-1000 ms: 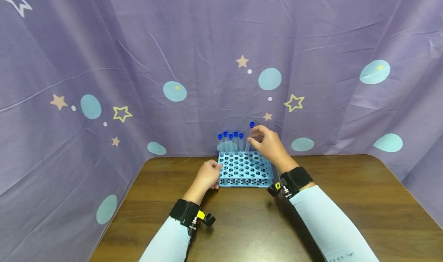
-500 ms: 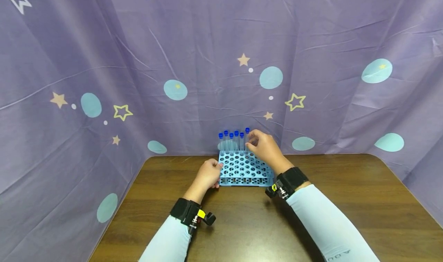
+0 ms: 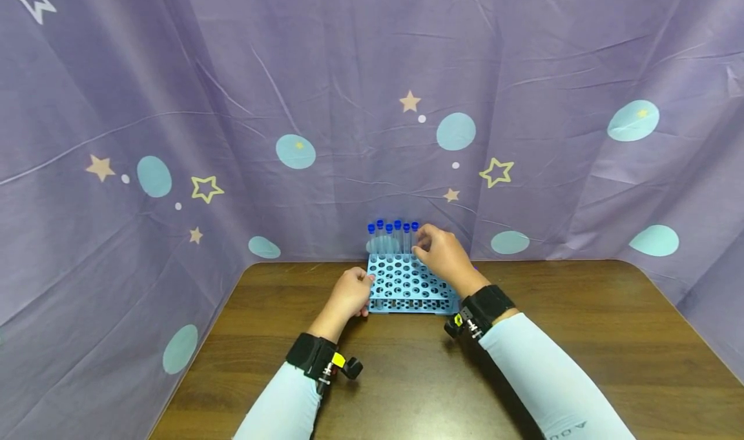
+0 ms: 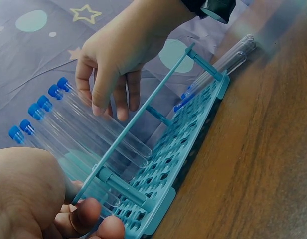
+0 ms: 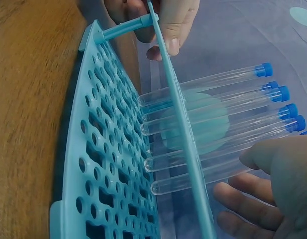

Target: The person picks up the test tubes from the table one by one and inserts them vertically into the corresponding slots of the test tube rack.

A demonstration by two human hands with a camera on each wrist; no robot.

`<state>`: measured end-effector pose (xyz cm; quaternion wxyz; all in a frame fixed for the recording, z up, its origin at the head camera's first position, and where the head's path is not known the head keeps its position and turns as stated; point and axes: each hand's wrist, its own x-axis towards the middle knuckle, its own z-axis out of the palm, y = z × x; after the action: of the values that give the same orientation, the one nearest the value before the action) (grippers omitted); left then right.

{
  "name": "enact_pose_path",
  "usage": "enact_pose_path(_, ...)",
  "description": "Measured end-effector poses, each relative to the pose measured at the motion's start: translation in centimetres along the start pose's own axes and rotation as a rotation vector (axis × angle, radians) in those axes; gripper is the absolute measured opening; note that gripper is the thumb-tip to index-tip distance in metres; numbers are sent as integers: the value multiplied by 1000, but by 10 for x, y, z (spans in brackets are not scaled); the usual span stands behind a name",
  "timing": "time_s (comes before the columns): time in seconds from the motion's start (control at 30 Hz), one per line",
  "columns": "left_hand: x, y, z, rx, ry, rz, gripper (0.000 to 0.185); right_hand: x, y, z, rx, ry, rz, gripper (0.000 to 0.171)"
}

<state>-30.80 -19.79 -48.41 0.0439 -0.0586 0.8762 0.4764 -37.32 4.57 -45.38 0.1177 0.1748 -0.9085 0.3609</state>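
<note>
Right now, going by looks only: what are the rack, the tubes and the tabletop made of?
Rack: light blue, looks like moulded plastic with a matt finish; thin perforated plates joined by posts.
Tubes: clear and glossy, backdrop shows through; glass or clear plastic, cannot tell. Blue caps look like plastic.
Tabletop: dark brown wood grain with a slight sheen; solid wood or laminate, cannot tell.

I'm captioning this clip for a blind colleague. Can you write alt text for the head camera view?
A person's right hand touches the last of six blue-capped test tubes standing in the back row of a light blue rack, while the left hand grips the rack's left edge. The rack sits on a brown wooden table before a purple star-patterned cloth.
</note>
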Motion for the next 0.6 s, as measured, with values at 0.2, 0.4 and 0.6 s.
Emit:
enact_pose_path(0.2, 1, -1, 0, 6, 0, -2, 26, -1, -1, 1, -12, 4, 13, 29)
enact_pose_path(0.4, 1, -1, -1, 5, 2, -4, 26, -1, 0, 3, -17, 2, 22, 27)
enact_pose_path(0.6, 1, -1, 0, 1, -5, -8, 28, -2, 2, 3, 0, -4, 46, 28)
